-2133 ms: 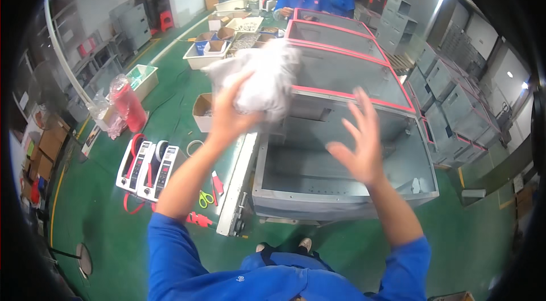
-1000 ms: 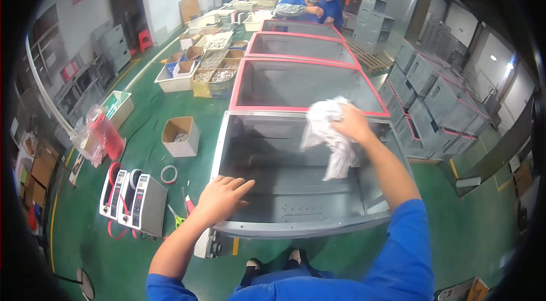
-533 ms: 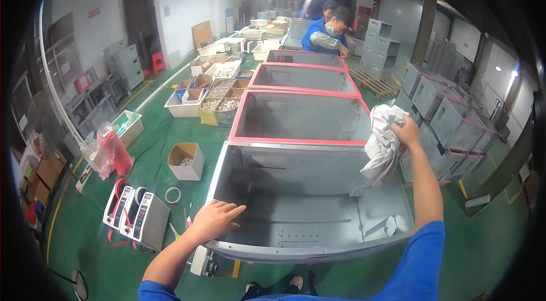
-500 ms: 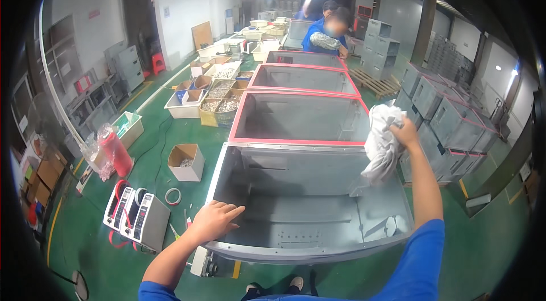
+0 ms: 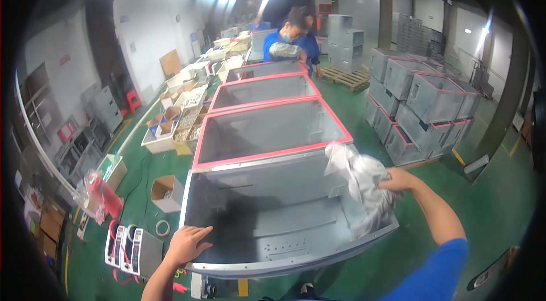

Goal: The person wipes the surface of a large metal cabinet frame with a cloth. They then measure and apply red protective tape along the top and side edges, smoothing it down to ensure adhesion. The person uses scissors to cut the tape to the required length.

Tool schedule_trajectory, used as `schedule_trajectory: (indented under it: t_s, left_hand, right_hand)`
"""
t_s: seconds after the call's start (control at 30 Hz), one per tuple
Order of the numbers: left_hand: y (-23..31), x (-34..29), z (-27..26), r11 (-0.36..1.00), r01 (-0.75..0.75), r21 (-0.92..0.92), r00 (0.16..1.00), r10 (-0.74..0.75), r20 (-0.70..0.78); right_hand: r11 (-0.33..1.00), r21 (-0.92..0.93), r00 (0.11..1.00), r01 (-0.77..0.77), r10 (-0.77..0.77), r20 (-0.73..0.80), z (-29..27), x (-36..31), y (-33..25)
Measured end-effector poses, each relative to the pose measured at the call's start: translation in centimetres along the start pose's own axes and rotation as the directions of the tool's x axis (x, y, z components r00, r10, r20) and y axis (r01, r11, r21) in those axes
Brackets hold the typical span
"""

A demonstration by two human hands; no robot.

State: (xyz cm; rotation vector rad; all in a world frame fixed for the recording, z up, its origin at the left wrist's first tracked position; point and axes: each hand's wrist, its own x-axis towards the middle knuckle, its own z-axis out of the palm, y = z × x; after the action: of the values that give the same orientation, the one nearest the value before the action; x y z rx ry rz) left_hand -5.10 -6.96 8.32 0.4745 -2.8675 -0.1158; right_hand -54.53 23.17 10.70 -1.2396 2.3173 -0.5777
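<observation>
Right in front of me stands a grey metal cabinet shell (image 5: 307,210), open at the top, with a bare metal rim and a row of small holes low inside. My left hand (image 5: 187,246) rests on its near left corner, fingers stretched over the rim, holding nothing. My right hand (image 5: 396,180) is closed on a crumpled white cloth (image 5: 364,187). The cloth hangs over the right side of the shell, its lower end dropping inside and hiding part of the right rim.
Red-edged metal shells (image 5: 273,127) continue in a row beyond mine, where two co-workers (image 5: 287,42) in blue stand. Stacked shells (image 5: 424,102) sit on the right. At left are two white tape dispensers (image 5: 133,250), a carton (image 5: 166,194) and parts bins (image 5: 185,122).
My right hand has brought the cloth nearer and lower along the right side of the shell. The view has turned to the right; my left hand remains at the near left corner.
</observation>
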Motion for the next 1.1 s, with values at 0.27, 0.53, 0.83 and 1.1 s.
schedule_trajectory:
  t_s: [0.27,0.53,0.83,1.1]
  left_hand:
    - [0.0,0.2,0.8,0.999,0.034,0.003,0.999,-0.034,0.0]
    - [0.8,0.1,0.3,0.999,0.035,0.008,0.999,-0.035,-0.015]
    - [0.8,-0.6,-0.5,0.988,-0.013,-0.155,0.995,-0.002,-0.096]
    - [-3.6,-2.8,1.6,0.228,-0.271,-0.935,0.839,-0.421,-0.346]
  right_hand:
    - [0.971,0.236,0.998,-0.039,0.026,0.057,1.0,-13.3,1.7]
    - [0.852,0.404,0.783,0.332,-0.01,-0.622,11.1,-13.3,1.5]
    - [0.874,-0.389,0.592,0.291,-0.484,-0.645,18.1,-13.0,-9.5]
    - [0.683,-0.141,0.522,0.717,-0.66,-0.541,31.0,-7.3,-32.2]
